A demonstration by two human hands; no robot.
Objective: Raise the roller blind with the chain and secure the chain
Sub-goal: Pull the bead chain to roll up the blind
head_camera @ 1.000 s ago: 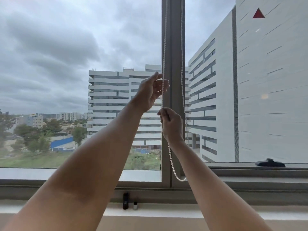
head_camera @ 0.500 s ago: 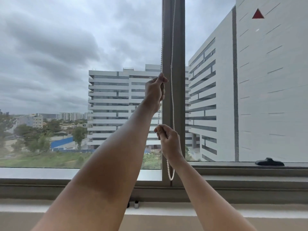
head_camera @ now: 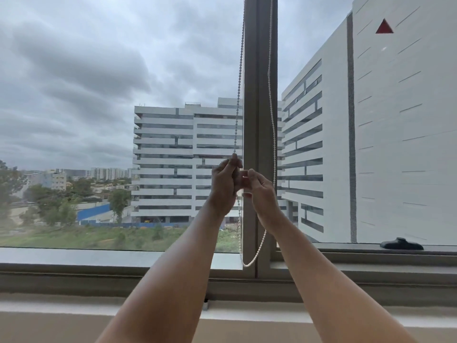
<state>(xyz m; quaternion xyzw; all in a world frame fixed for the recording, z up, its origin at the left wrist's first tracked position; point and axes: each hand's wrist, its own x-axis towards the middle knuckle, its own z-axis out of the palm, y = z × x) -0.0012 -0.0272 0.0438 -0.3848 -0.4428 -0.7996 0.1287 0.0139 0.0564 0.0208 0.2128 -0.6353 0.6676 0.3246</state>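
Observation:
A white beaded chain (head_camera: 239, 78) hangs as a loop in front of the grey window mullion (head_camera: 258, 95). Its left strand runs down into my left hand (head_camera: 225, 185), which pinches it between thumb and fingers. My right hand (head_camera: 261, 191) is just to the right, touching the left hand, fingers curled at the same strand; its grip is partly hidden. The right strand (head_camera: 272, 115) hangs free and slack, and the loop's bottom (head_camera: 249, 262) dangles near the sill. The blind itself is out of view above the frame.
A black window handle (head_camera: 401, 244) lies on the lower frame at the right. A small dark fitting (head_camera: 206, 303) sits at the base of the frame below the mullion, above a pale ledge (head_camera: 74, 306). Buildings and trees show through the glass.
My left hand has come down from high on the chain to meet my right hand. The right hand rose slightly. The chain's two strands have spread apart again.

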